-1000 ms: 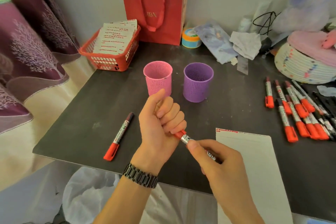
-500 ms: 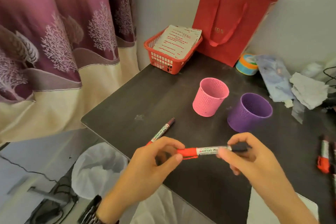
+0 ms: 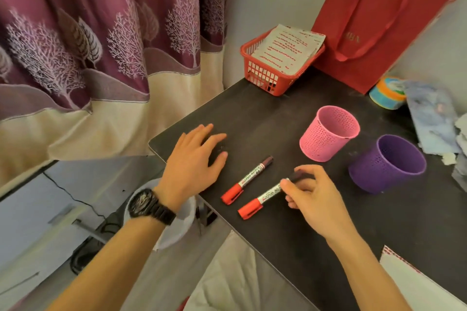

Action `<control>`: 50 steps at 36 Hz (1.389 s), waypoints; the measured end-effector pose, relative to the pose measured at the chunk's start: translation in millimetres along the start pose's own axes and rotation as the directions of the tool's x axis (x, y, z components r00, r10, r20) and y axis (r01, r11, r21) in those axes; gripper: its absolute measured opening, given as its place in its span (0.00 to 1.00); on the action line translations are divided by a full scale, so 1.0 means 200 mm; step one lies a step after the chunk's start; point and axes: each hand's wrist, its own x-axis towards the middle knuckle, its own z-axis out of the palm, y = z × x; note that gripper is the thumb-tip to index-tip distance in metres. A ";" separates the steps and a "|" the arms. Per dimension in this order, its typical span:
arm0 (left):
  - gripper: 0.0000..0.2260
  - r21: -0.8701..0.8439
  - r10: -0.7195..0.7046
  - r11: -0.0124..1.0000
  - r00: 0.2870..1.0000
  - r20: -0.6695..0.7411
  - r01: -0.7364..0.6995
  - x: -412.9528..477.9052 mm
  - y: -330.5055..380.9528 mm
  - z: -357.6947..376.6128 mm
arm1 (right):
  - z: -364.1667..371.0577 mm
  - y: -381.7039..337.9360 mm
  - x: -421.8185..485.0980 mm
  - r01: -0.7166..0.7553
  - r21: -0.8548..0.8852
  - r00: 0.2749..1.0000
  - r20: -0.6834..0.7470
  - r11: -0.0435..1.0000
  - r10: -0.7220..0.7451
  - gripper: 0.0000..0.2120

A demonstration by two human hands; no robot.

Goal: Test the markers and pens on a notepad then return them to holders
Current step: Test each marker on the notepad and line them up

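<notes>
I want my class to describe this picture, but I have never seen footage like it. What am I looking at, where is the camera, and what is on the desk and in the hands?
There is no machine here. A person works with two bare hands, and one wide camera worn on the head looks down at them, so the arms enter from below. The left hand, with a black wristwatch on its wrist, is spread flat over the dark table. The right hand pinches the dark end of a red-capped marker, held low at the table. A second marker lies beside it, untouched. Behind them stand a pink holder and a purple holder; no markers stick out of either. A red basket of papers and a red bag sit further back.
</notes>
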 end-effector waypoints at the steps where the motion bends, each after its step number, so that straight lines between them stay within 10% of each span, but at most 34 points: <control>1: 0.23 0.041 -0.013 0.999 0.999 0.049 0.011 0.04 0.00 0.02 | 0.01 0.00 0.01 -0.006 -0.014 1.000 -0.010 1.000 0.005 0.14; 24: 0.26 0.152 -0.044 0.988 0.997 0.064 0.034 0.11 -0.01 0.14 | 0.14 -0.10 0.05 -0.037 -0.341 0.998 -0.061 0.939 0.017 0.29; 50: 0.30 0.153 -0.047 0.988 0.993 0.106 0.031 0.11 -0.01 0.12 | 0.13 -0.09 0.06 -0.015 -0.264 1.000 -0.028 0.964 0.008 0.27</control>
